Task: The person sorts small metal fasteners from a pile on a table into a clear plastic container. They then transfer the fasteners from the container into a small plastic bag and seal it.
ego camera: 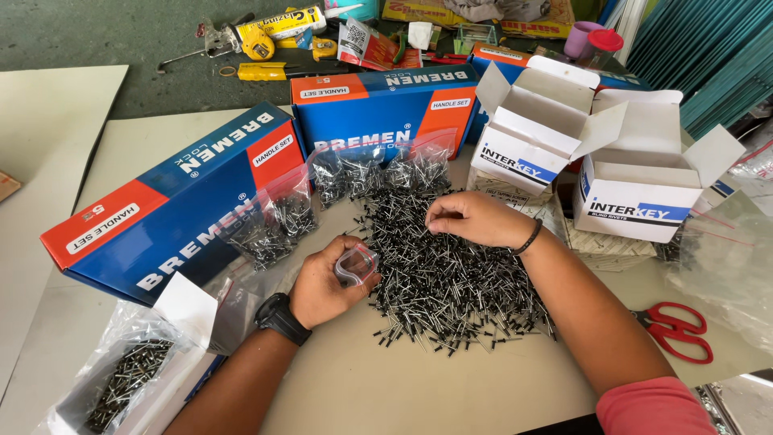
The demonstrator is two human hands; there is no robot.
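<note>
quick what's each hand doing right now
left hand: closed on a small clear bag
right hand: fingers pinched in the rivets

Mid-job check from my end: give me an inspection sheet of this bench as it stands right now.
Surface: pale table top, mostly covered.
Job's things: loose pile of small dark rivets at the centre; small clear zip bag pinched in the left hand; right hand resting fingertips on the pile.
Clutter: filled clear bags leaning on two blue and orange boxes; two open white cartons; red scissors; open box of rivets at lower left.
Grippers: left closed on the bag; right curled on rivets, grasp unclear.
Cables: nothing seen.
Surroundings: yellow tape measure, hand tools and packets on the green floor beyond.
</note>
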